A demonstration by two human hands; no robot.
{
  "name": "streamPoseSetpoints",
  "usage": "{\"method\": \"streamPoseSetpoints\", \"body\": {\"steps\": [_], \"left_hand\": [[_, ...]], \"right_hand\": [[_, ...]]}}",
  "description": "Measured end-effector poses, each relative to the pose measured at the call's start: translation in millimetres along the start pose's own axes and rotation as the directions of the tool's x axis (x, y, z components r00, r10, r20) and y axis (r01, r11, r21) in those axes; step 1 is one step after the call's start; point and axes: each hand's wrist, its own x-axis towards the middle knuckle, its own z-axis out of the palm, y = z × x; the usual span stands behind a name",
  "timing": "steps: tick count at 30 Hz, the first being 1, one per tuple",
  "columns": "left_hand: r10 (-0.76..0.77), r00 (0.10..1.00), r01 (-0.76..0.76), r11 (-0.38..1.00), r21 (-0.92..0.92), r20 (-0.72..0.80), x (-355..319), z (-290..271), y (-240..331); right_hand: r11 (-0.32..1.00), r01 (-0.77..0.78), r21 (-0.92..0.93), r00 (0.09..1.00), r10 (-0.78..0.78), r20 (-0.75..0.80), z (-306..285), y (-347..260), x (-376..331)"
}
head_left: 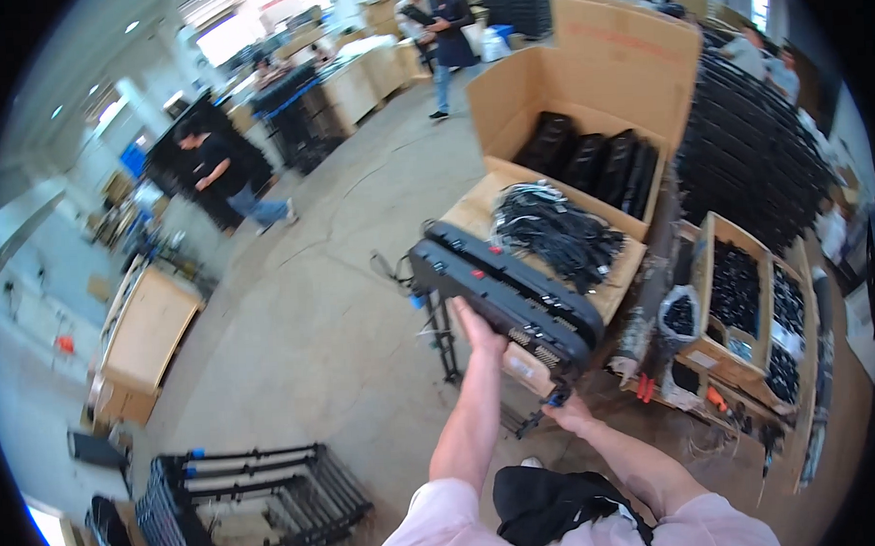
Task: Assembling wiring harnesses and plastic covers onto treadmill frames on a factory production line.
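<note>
Two long black plastic cases (502, 295) with rounded ends lie side by side in front of me, with small red parts and metal fittings along them. My left hand (481, 332) is closed on the near long side of the nearer case, its fingers partly hidden by it. At the lower right end, beside a blue piece, my right hand (573, 415) grips the same case; most of its fingers are out of sight underneath. A tan cardboard-coloured patch (528, 369) shows on the near side between my hands. Thin black frame legs (445, 346) show below the cases.
Beyond the cases, a heap of black cables (558, 231) lies on a wooden board. An open cardboard box (508, 99) holds black cases. At right are wooden bins (700, 354) of small black parts. Black frames (261, 486) stand lower left. A person (218, 175) walks at left; others stand farther back.
</note>
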Motion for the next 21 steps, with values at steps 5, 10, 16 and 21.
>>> {"method": "streamPoseSetpoints", "body": {"steps": [5,10,16,21], "left_hand": [[-0.111,0.993,0.112,0.991,-0.069,0.028,9,-19,-4],[0.016,0.993,-0.001,0.992,0.126,-0.118,12,-131,-43],[-0.210,0.958,0.089,-0.437,0.895,-0.197,-111,-378,-132],[-0.319,0.658,0.404,-0.614,0.678,-0.682,-219,-447,-150]], "right_hand": [[1.000,0.002,0.028,0.987,-0.007,0.159,-31,-9,-22],[0.981,0.068,0.179,0.972,-0.106,0.210,-37,87,-36],[0.998,-0.056,-0.003,0.998,0.056,-0.014,-61,305,-126],[0.931,-0.338,0.141,0.938,0.320,0.133,-105,342,-198]]}}
